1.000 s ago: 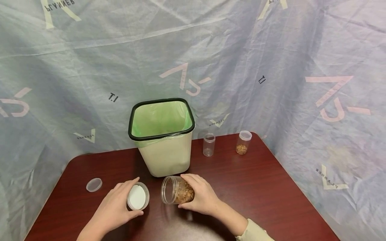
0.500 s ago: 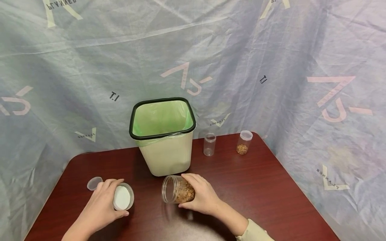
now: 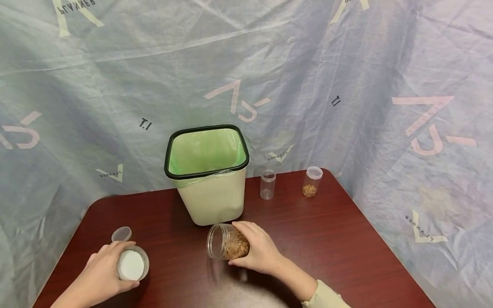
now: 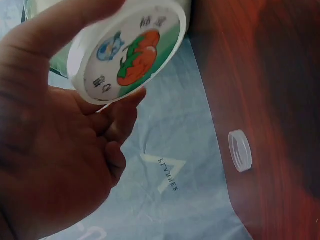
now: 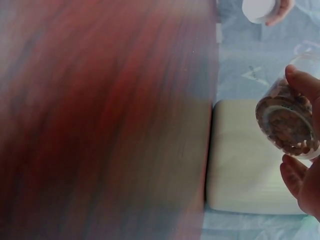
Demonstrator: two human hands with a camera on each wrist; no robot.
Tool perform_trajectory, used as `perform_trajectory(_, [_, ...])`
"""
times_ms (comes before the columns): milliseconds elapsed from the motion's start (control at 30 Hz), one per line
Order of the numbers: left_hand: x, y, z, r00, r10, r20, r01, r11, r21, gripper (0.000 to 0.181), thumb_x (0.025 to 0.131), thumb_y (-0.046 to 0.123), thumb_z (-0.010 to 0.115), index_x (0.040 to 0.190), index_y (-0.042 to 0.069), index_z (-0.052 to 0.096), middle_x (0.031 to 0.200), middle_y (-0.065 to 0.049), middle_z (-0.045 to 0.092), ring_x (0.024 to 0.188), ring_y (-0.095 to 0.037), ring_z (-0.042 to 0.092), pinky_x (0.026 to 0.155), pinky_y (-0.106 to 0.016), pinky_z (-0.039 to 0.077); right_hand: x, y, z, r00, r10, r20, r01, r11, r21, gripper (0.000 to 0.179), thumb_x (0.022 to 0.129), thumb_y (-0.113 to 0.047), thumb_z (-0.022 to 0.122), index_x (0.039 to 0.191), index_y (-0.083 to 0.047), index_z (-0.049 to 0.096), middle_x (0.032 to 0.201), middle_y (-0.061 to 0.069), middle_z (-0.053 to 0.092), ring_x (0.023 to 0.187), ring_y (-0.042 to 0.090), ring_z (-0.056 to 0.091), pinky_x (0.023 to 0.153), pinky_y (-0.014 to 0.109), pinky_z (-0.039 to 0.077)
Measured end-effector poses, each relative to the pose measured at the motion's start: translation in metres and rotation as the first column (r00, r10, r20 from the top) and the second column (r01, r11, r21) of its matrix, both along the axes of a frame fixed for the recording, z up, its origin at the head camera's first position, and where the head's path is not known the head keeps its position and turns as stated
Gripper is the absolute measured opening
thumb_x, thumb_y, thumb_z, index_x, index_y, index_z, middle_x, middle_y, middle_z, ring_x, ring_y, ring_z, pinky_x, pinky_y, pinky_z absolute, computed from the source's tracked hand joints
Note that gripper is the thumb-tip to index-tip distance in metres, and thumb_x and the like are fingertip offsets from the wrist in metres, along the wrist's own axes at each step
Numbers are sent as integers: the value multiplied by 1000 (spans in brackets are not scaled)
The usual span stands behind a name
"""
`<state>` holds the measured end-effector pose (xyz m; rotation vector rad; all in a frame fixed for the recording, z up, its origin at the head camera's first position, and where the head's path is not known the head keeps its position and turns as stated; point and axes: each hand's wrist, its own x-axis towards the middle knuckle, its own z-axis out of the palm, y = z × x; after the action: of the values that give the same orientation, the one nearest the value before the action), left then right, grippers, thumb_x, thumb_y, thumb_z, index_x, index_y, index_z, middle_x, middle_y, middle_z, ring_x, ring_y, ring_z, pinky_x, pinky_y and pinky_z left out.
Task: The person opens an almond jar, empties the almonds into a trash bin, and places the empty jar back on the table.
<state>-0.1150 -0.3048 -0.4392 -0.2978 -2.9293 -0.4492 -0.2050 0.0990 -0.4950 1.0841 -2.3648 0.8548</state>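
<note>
My left hand grips a round jar lid by its edge between fingers and thumb, held over the table's left side. Its white inner face is turned up in the head view; the left wrist view shows the printed label with red tomatoes on the other face. In my right hand is a clear jar, tipped sideways with its uncovered mouth pointing left. Brown flaky pieces lie inside it, towards its base. Fingers lie along the top of the jar, the thumb below.
A cream bin with a green liner and black rim stands behind the jar. Farther right are a small clear jar and a lidded jar with some brown pieces. A small translucent lid lies beyond the left hand.
My left hand has moved left with the lid, away from the jar and close to the small translucent lid. The right hand and its jar have stayed nearly still.
</note>
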Motion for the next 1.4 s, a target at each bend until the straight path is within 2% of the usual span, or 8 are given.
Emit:
perform_trajectory(300, [4,-24,-1,983,27,183,-17,998,-57,104,45,60,89,123,0,58,114,-9,62,95,-26,60,68,-47,38,-1,2,0,1000,9,5,-9,1000,-11,98,57,-46,92,139,-14,49,134,-1,53,122,13,50,101,33,41])
perform_trajectory(533, [2,-43,-10,940,62,335,-26,993,-113,96,47,59,89,123,6,61,111,-5,58,96,-28,54,64,-45,39,1,4,-1,1000,3,7,-3,1000,-1,97,58,-48,91,139,-15,49,134,-3,53,122,13,50,100,35,42])
perform_trajectory(633, [2,-46,-10,947,56,315,-27,995,-96,94,48,57,90,122,8,61,107,-5,54,93,-27,50,63,-42,38,1,3,-1,1000,1,2,-1,1000,-5,97,57,-48,91,139,-15,49,134,-2,53,122,14,50,100,35,43])
perform_trajectory(833, [7,-46,-9,991,36,129,-26,997,-79,90,43,58,91,113,8,64,94,-3,50,84,-23,47,62,-37,38,0,3,-1,1000,8,0,-8,1000,-14,98,57,-47,91,139,-15,50,133,-2,54,122,13,50,100,34,42])
perform_trajectory(967, [4,-48,-10,997,59,52,-52,992,-117,86,41,53,92,109,7,64,93,-5,52,82,-26,49,62,-39,39,-2,3,1,1000,7,1,-7,1000,-18,98,56,-47,92,139,-15,50,134,-3,53,121,12,50,101,33,41])
perform_trajectory(1100, [0,-54,-11,994,91,60,-82,987,-139,90,44,53,91,112,3,62,96,-10,55,83,-30,50,59,-43,39,-2,2,2,1000,3,-1,-3,1000,-21,98,56,-47,92,139,-16,50,134,-3,53,121,12,50,101,33,41])
perform_trajectory(1267, [-4,-60,-16,987,138,80,-126,982,-141,97,49,69,83,112,0,61,99,-11,59,83,-32,53,57,-46,39,-3,2,4,1000,6,0,-6,1000,-21,97,56,-47,92,137,-12,52,133,-3,54,121,13,50,100,34,43])
perform_trajectory(1400, [-7,-66,-20,984,157,85,-147,982,-118,99,50,73,80,111,-2,61,98,-12,61,81,-32,55,57,-48,42,-4,3,5,1000,5,9,-5,1000,-19,97,56,-47,92,136,-9,53,133,-3,54,121,13,50,100,35,42])
